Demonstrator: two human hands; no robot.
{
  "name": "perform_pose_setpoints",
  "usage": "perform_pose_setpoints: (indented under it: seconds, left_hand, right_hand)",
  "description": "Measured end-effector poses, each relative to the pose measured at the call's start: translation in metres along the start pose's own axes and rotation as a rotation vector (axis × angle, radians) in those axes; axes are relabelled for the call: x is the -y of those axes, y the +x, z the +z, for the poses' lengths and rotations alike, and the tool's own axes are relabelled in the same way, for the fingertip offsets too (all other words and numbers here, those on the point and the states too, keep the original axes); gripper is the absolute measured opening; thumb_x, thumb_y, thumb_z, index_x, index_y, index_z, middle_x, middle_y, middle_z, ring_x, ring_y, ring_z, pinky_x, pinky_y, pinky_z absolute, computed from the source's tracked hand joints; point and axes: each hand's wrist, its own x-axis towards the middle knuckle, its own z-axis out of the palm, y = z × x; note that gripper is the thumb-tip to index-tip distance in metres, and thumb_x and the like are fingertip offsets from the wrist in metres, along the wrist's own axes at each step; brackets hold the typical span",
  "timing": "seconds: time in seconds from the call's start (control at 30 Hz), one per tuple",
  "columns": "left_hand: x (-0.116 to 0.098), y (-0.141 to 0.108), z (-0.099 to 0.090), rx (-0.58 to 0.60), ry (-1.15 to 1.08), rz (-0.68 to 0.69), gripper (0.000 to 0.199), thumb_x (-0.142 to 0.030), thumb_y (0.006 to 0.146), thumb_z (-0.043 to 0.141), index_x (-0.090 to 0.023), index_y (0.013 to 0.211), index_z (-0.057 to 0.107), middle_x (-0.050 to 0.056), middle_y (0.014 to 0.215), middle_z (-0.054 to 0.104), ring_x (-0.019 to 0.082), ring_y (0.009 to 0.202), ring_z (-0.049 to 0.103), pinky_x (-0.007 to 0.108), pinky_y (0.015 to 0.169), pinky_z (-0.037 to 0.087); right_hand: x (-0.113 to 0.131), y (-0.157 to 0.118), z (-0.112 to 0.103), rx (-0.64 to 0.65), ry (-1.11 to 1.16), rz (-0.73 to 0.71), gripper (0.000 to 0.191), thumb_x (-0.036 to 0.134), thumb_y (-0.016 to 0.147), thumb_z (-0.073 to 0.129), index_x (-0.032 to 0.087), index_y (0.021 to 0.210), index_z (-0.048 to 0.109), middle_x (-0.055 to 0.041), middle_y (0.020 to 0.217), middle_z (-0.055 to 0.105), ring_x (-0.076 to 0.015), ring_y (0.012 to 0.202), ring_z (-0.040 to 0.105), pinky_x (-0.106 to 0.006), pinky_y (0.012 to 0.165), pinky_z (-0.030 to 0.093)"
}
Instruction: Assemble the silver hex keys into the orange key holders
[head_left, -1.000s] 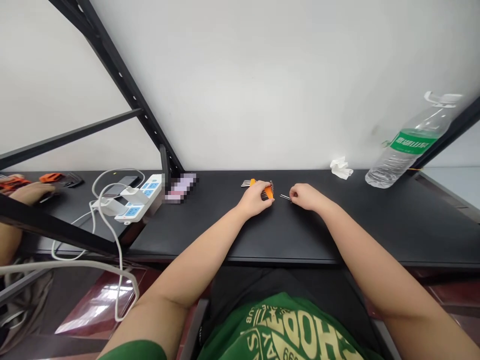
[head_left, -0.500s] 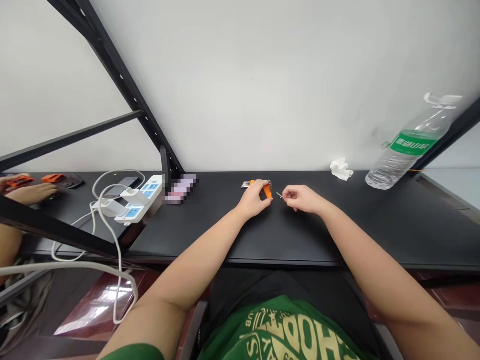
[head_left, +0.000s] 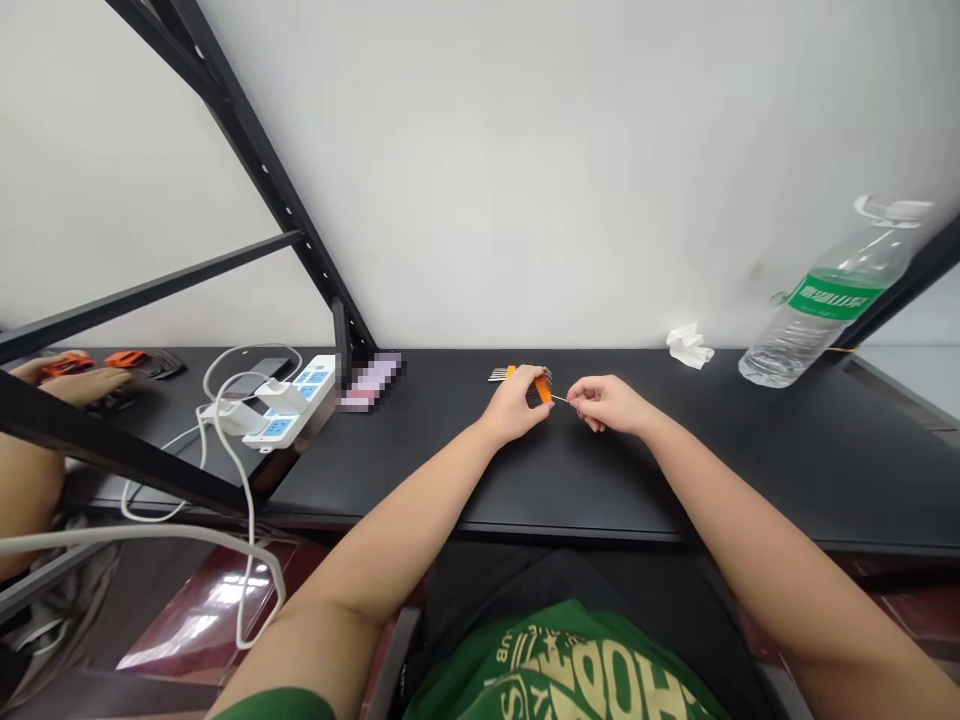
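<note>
My left hand (head_left: 517,405) is closed around an orange holder (head_left: 544,388) on the black table. Several thin metal keys, which look like hex keys (head_left: 497,375), stick out of its left side, and more metal ends show at its right. In my right hand (head_left: 606,403) a slim metal hex key (head_left: 559,399) is pinched between thumb and fingers. Its tip points left and meets the right edge of the orange holder. Whether it has entered a slot there is too small to tell. My left fingers hide most of the holder.
A large water bottle (head_left: 821,300) leans at the right, near a crumpled tissue (head_left: 688,345). On the left are a blurred pinkish item (head_left: 371,382), a power strip (head_left: 300,400) with white cables, and a black metal frame (head_left: 277,190). Beyond it, another person's hands (head_left: 82,385) touch orange tools.
The hex key in my right hand has moved left, closing the gap to the orange holder. My left hand keeps its hold. The whole view has shifted slightly.
</note>
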Motion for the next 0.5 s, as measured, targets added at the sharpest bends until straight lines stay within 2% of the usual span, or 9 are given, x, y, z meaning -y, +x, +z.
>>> perform_pose_setpoints:
  seconds: [0.27, 0.5]
  left_hand:
    - [-0.0014, 0.0003, 0.001, 0.01, -0.043, -0.009, 0.046, -0.021, 0.079, 0.078, -0.017, 0.121, 0.06, 0.011, 0.12, 0.068, 0.023, 0.11, 0.067, 0.042, 0.099, 0.055]
    - [-0.0031, 0.0006, -0.0007, 0.013, -0.04, -0.005, 0.046, -0.023, 0.08, 0.078, -0.016, 0.121, 0.061, 0.011, 0.119, 0.068, 0.022, 0.108, 0.066, 0.041, 0.099, 0.055]
  right_hand:
    - [0.0098, -0.0045, 0.0011, 0.025, 0.014, 0.043, 0.013, 0.022, 0.08, 0.062, 0.016, 0.091, 0.064, 0.0018, 0.06, 0.057, -0.0099, 0.048, 0.054, -0.021, 0.046, 0.047]
    - [0.0032, -0.0028, -0.0037, 0.007, 0.037, 0.051, 0.014, 0.026, 0.083, 0.065, 0.016, 0.092, 0.066, 0.001, 0.063, 0.059, -0.0096, 0.048, 0.054, -0.021, 0.045, 0.046]
